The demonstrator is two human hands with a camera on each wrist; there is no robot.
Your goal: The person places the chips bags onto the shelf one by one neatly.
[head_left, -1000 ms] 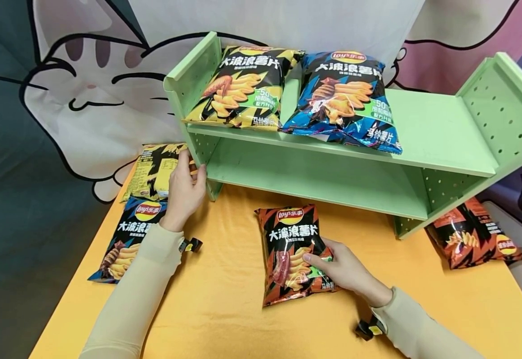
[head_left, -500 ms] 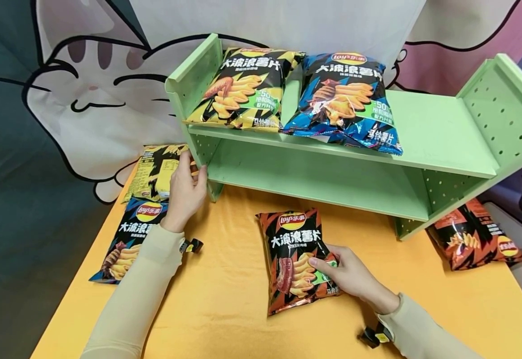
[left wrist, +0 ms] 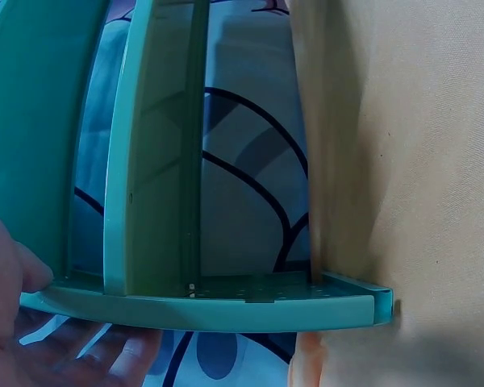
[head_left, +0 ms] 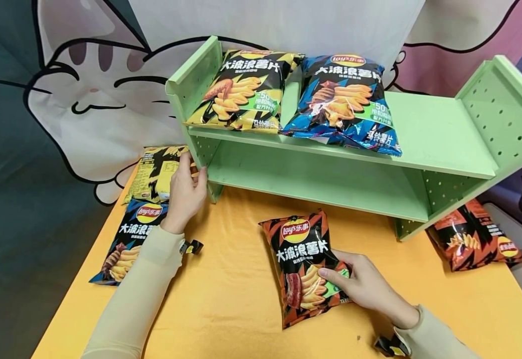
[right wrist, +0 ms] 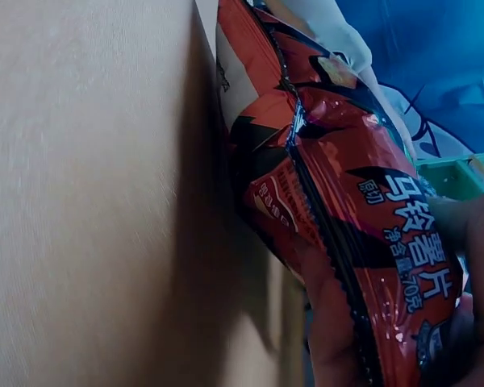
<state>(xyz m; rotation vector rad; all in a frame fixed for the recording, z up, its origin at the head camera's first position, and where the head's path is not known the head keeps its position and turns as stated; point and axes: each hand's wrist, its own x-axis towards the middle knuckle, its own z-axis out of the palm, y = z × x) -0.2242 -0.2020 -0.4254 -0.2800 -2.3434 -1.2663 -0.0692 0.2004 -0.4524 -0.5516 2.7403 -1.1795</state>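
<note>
My right hand [head_left: 370,283] grips the lower right side of a red and black potato chip bag [head_left: 304,249], thumb on its front. The bag is tilted, its top toward the shelf. In the right wrist view the chip bag [right wrist: 363,185] shows its bottom seam, off the tabletop. My left hand [head_left: 188,192] grips the left end panel of a green two-tier shelf [head_left: 435,129]. From the left wrist view, the thumb lies inside the shelf panel [left wrist: 250,313] and the fingers outside. A yellow chip bag [head_left: 243,94] and a blue one [head_left: 343,102] lean on the upper tier.
Left of the shelf lie a yellow chip bag [head_left: 146,172] and a blue chip bag [head_left: 126,244], partly behind my left arm. Another red chip bag [head_left: 471,237] lies beyond the shelf's right end. An orange cloth [head_left: 225,309] covers the table.
My right hand has drawn the red chip bag nearer and a little to the right, turning its top leftward. The left hand stays on the shelf panel.
</note>
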